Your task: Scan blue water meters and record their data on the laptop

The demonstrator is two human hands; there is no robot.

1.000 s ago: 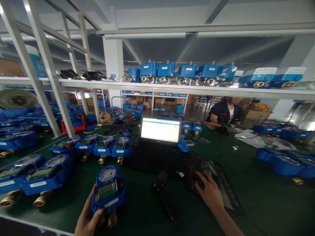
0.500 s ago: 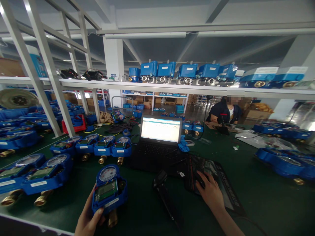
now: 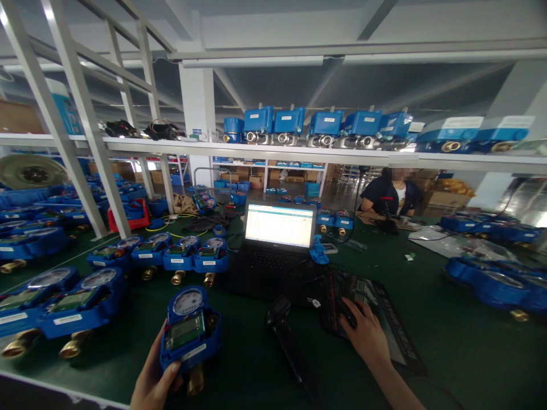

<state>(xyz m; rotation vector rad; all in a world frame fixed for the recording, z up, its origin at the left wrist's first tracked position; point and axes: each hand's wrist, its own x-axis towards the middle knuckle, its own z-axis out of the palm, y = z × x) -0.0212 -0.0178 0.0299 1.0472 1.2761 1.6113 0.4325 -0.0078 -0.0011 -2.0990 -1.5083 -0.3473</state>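
The pale front edge [image 3: 64,392] of the green desk [image 3: 474,364] runs at lower left towards the left hand [image 3: 154,378]. This hand is partly closed, with the thumb on the near side, and holds a blue meter [image 3: 191,336] near this edge. Between the meter and the black scanner [image 3: 284,336] there is a strip of green surface; a wider stretch lies right of the mouse pad [image 3: 395,330]. The right hand [image 3: 368,336] curves loosely over a black mouse [image 3: 348,313] on this pad. The meter has a smooth casing, a round dial and a brass-coloured threaded pipe end.
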